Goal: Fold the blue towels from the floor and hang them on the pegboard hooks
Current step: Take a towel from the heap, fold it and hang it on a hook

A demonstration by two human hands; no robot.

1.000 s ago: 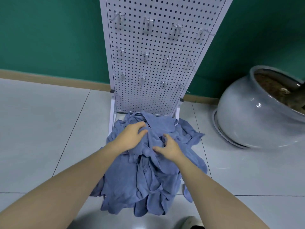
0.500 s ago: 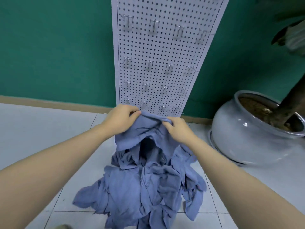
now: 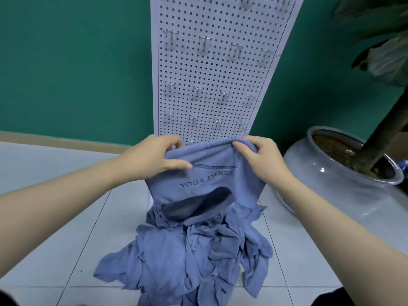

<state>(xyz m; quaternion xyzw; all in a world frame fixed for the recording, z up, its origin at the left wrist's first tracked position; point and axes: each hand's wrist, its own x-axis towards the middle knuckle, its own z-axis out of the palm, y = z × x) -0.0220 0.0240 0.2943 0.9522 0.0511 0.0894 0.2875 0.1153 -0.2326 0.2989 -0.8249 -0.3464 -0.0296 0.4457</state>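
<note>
A blue towel point(image 3: 205, 180) printed with the words "YOGA FITNESS" hangs lifted above the pile of blue towels point(image 3: 189, 259) on the floor point(image 3: 66, 217), its top edge held up in front of the lower part of the white pegboard point(image 3: 212, 85). Its lower part droops into a loose, pouched fold that seems to touch the heap beneath, so it does not look fully free of it. The risk from here is that the cloth is bunched rather than spread flat: if the person folds it as held, the result would likely be lumpy and uneven, and a thick wad may slip off one of the small metal hooks point(image 3: 204, 44), all of which are bare. Another towel could also cling to the trailing end and be dragged up with it. The left hand point(image 3: 152, 157) grips the upper left corner, fingers curled over the rim at the back and the thumb laid along the front face, pinching the fabric. The right hand point(image 3: 258, 160) mirrors it at the upper right, fingers hooked over the rolled top edge and closed on the cloth. Both forearms reach forward and inward from the bottom corners of the view, wrists roughly level, the hands apart across the towel's width. A large glazed plant pot point(image 3: 326, 191) stands to the right, near the pile, before the green wall point(image 3: 77, 62).
</note>
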